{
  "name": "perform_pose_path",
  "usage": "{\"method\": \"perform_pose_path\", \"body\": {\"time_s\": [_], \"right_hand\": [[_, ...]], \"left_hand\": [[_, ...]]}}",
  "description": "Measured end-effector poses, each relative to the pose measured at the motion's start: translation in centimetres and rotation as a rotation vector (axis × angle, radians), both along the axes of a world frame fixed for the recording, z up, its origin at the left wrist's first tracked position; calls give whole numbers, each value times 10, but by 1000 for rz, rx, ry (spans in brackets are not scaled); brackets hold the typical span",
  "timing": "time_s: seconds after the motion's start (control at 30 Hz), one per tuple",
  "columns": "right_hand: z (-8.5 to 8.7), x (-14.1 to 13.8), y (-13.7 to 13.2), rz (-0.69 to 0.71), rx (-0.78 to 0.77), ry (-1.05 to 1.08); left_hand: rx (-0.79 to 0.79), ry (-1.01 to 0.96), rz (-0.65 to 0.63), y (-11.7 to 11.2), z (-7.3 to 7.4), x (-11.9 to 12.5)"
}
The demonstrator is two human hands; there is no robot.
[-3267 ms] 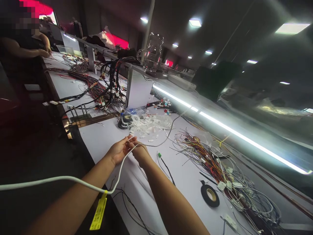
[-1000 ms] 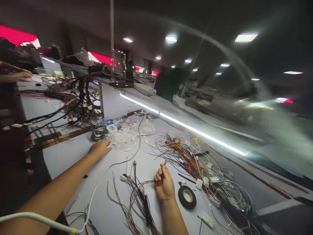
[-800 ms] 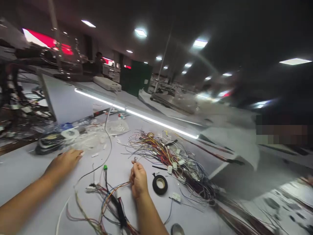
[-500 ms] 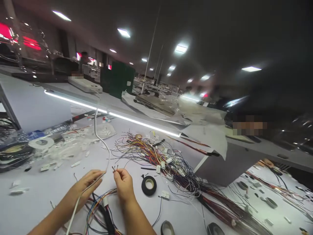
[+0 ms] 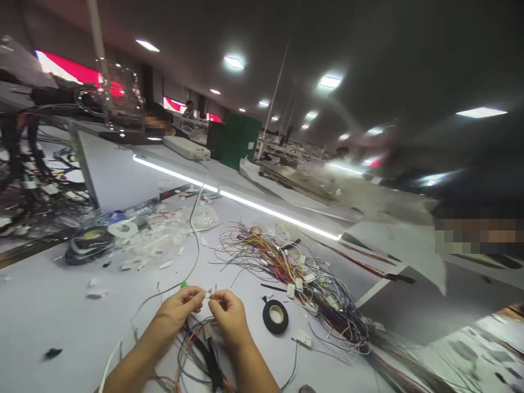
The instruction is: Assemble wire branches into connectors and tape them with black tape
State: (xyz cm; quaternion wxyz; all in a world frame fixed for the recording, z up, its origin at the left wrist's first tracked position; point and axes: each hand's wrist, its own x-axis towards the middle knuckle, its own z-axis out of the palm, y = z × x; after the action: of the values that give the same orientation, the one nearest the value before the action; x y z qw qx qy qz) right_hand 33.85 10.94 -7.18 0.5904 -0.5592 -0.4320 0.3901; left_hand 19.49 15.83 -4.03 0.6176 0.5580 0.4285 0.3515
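Observation:
My left hand (image 5: 180, 310) is closed in a pinch on a small white piece (image 5: 208, 294), which looks like a connector housing. Right beside it, my right hand (image 5: 230, 317) pinches thin wires (image 5: 215, 289) whose ends stick up past the fingertips. The fingertips of both hands almost meet; whether wires and white piece touch is too small to tell. Below the hands lies a harness with blue, orange and red wires (image 5: 182, 349) and a black-wrapped trunk (image 5: 213, 363). A white cable (image 5: 151, 297) runs past the left wrist, apart from the fingers.
A black tape roll (image 5: 275, 317) lies right of my hands, near a white connector on a wire (image 5: 303, 339). Behind it spreads a big bundle of colourful wires (image 5: 282, 262). Plastic bags (image 5: 164, 229) and another roll (image 5: 90, 243) sit left. A light bar (image 5: 278, 214) borders the shelf.
My left hand has left the white cable and now pinches a small white piece by the right hand's wires. The view has swung left, so the table appears further right.

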Motion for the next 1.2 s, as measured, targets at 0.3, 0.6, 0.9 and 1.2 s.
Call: {"method": "perform_pose_path", "body": {"time_s": [0.3, 0.6, 0.9, 1.2], "right_hand": [[9, 3, -5, 64, -21, 13], [13, 2, -6, 29, -12, 7], [11, 4, -3, 20, -56, -39], [2, 0, -3, -13, -30, -111]], "left_hand": [[-272, -393, -30, 0, -20, 1], [-434, -517, 39, -2, -7, 2], [-454, -527, 16, -2, -11, 5], [23, -143, -86, 2, -17, 3]]}}
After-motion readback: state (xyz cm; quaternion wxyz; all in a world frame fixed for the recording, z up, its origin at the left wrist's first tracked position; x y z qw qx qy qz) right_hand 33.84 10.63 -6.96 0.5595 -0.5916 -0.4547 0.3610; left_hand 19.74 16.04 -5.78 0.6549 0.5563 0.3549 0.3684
